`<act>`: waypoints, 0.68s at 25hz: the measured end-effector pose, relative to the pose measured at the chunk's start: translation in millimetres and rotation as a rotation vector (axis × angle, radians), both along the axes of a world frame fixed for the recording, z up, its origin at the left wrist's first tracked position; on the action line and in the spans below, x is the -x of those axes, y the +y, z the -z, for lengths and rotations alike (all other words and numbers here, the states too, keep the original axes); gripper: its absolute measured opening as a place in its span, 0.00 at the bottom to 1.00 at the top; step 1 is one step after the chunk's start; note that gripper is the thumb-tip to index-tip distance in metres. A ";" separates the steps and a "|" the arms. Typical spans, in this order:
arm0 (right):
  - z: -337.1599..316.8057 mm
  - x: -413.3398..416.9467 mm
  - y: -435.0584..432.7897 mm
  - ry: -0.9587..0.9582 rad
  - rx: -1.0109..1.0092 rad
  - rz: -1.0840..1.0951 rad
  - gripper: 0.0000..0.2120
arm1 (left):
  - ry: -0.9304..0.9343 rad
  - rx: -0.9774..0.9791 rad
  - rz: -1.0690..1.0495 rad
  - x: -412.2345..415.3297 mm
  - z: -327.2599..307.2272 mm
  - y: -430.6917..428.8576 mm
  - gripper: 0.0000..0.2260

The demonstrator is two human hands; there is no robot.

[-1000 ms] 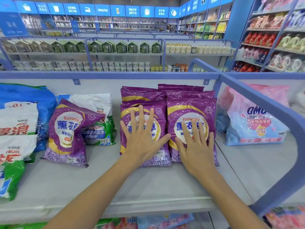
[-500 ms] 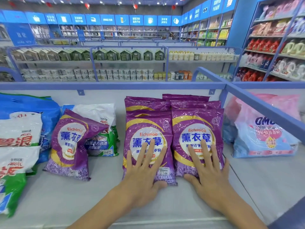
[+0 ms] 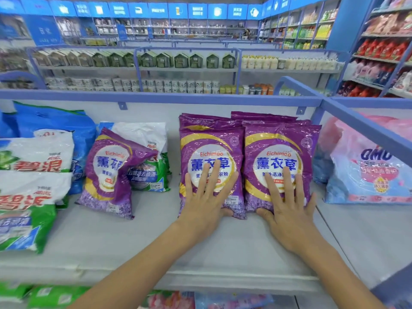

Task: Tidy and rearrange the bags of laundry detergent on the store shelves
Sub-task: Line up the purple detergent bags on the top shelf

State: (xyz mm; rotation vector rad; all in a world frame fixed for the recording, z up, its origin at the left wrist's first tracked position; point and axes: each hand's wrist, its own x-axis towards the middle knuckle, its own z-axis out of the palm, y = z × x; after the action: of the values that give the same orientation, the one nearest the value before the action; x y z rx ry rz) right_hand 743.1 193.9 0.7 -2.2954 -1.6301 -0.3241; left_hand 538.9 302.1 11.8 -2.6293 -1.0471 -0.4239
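Two purple detergent bags stand side by side on the grey shelf [image 3: 133, 246], with more purple bags stacked behind them. My left hand [image 3: 206, 204] lies flat with straight fingers on the lower part of the left purple bag [image 3: 210, 143]. My right hand [image 3: 288, 208] lies flat the same way on the right purple bag [image 3: 278, 139]. A third purple bag [image 3: 109, 175] leans crookedly to the left, over a white and green bag [image 3: 147, 157].
White and green bags [image 3: 29, 192] and a blue bag [image 3: 55, 121] fill the shelf's left end. Pink and blue bags [image 3: 365, 172] sit behind a blue divider rail [image 3: 365, 130] on the right. More bags show on the shelf below.
Both hands slid down from the middle of the two purple bags to their lower parts, then stayed there. The view tilted and moved closer.
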 end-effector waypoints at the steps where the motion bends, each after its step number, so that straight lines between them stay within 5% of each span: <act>1: -1.5 4.5 -1.7 0.009 0.007 0.000 0.38 | -0.029 0.031 0.010 3.6 -1.8 -4.3 0.43; 6: -16.7 35.2 -4.7 0.108 -0.023 0.045 0.41 | -0.146 0.221 0.008 29.8 -4.9 -26.8 0.37; 11: -21.0 91.4 3.7 0.309 -0.239 -0.178 0.22 | -0.322 0.325 -0.057 95.8 -16.9 -32.7 0.28; 15: -33.0 166.0 22.1 0.408 -0.359 -0.337 0.16 | -0.663 0.272 -0.165 170.6 -26.3 -8.3 0.21; 17: -43.7 201.8 37.8 0.614 -0.342 -0.345 0.14 | -0.780 0.263 -0.241 201.9 -32.7 10.1 0.17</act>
State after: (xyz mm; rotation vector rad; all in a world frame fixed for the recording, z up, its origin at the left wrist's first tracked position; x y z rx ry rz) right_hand 541.4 231.7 44.4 -1.6032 -1.4626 0.1616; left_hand 336.9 312.3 44.5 -2.5268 -1.7143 -1.4021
